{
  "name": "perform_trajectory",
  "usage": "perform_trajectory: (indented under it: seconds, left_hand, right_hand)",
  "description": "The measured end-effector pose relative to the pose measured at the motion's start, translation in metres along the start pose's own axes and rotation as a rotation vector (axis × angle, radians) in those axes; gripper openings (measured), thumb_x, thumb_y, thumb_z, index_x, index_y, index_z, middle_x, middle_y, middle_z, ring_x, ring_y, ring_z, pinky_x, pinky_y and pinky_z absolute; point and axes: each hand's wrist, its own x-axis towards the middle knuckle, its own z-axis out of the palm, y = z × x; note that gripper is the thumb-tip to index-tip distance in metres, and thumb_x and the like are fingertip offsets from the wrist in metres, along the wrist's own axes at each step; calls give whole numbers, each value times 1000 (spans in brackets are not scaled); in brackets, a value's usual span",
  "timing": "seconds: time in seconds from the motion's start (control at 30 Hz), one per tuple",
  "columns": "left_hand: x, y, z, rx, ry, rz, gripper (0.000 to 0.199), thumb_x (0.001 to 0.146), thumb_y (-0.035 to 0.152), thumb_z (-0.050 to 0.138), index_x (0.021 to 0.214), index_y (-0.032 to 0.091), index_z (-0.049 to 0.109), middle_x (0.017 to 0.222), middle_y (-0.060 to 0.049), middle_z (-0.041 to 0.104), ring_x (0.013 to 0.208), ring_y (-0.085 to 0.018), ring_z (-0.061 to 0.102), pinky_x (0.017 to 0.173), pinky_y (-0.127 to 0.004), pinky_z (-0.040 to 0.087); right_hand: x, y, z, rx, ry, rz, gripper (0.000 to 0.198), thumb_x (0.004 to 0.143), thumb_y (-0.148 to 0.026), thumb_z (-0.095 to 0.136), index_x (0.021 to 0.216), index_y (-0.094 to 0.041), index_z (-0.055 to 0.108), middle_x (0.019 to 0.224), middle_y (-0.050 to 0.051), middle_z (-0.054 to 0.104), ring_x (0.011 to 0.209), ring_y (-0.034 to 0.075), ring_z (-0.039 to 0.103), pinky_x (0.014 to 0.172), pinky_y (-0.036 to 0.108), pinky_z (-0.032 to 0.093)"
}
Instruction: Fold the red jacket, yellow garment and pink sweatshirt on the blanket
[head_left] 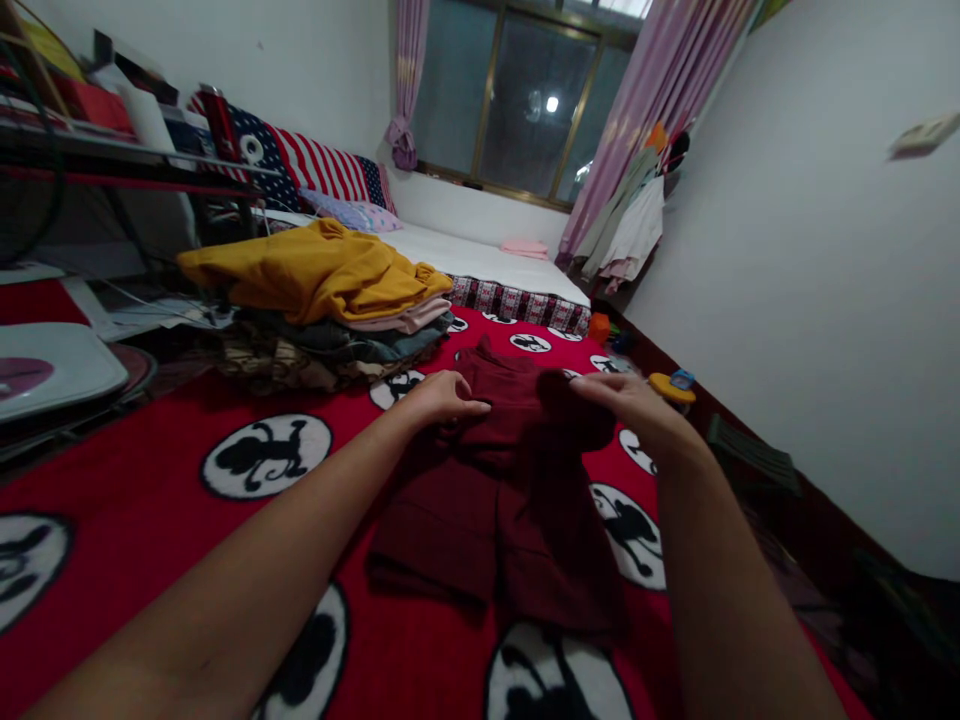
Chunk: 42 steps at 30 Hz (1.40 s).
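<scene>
A maroon garment (450, 520) with two short, wide legs lies spread on the red blanket (172, 600), its leg openings toward me. Its upper part narrows away from me, and I cannot tell whether it is shorts or a romper. My left hand (450, 398) pinches its left edge between thumb and fingers. On the other side, my right hand (619, 395) is closed on a dark, bunched part of the same cloth, lifted a little above the blanket. That part is blurred and in shadow.
Left of the garment stands a stack of folded clothes (375, 350) with a yellow garment (315, 270) on top. A cluttered desk (135, 170) is at the left. Behind are a white bed (450, 250) and a window. Clothes (634, 225) hang by the right wall, near a yellow stool (671, 390).
</scene>
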Motion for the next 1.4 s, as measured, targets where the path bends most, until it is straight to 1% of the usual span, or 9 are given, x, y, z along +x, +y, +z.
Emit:
perform_trajectory:
  seconds: [0.07,0.1,0.3,0.47,0.6,0.8,1.1,1.27,1.4]
  left_hand:
    - [0,-1,0,-25,-36,-46,52,67,65,68,77,15,70,65,-6,69,54,-17,62,48,-24,40]
    - [0,-2,1,-25,-54,-44,51,67,66,67,70,15,69,62,-6,68,53,-17,61,47,-24,38]
    - [3,-13,6,16,-88,53,43,54,58,77,57,17,63,54,-1,62,53,-14,56,47,-23,32]
    - [3,-15,6,-110,-115,42,45,45,53,83,55,17,57,51,3,58,49,-11,50,47,-23,33]
    - [-1,-14,2,-194,-194,25,49,39,50,86,49,17,52,44,4,53,44,-9,45,44,-22,30]
    - [-3,-16,-5,-286,-335,-16,52,34,50,90,46,15,53,44,1,56,41,-8,46,43,-21,32]
    - [4,-27,-5,-356,-295,-62,40,47,33,84,51,17,48,45,4,54,40,-7,44,41,-18,32]
    - [5,-25,-2,-352,-136,-97,30,58,30,81,69,17,56,53,3,58,49,-12,54,46,-21,38]
    - [-2,-6,9,-21,346,22,9,75,26,67,77,18,68,77,-6,68,75,-20,64,68,-29,49]
  right_hand:
    - [-10,-10,13,-131,-424,97,30,65,-40,79,80,-15,75,71,4,72,65,17,66,55,23,50]
    - [-11,-12,21,-159,-485,103,32,68,-43,78,82,-15,75,74,6,73,67,17,67,56,22,50]
    - [30,33,61,-215,72,8,26,79,-32,65,98,-15,70,85,8,74,61,16,67,57,25,51]
    - [72,62,87,-512,103,-68,37,73,-21,71,109,-15,67,100,9,73,83,18,69,73,28,52]
    - [92,52,93,-742,-27,-73,16,70,-22,73,85,-18,74,84,6,74,81,21,67,75,29,49]
    - [117,36,92,-561,340,-213,20,79,-21,57,86,-16,74,87,9,74,85,22,66,83,31,48]
    - [101,55,119,-325,-93,-32,28,65,-6,67,90,-15,72,93,6,75,83,17,70,79,28,54]
    - [61,31,84,-88,30,-41,27,74,-19,61,99,-15,68,92,8,74,81,18,70,74,31,56]
    - [32,28,57,-216,-64,-78,25,69,-13,59,89,-17,72,87,7,75,80,20,70,71,30,55]
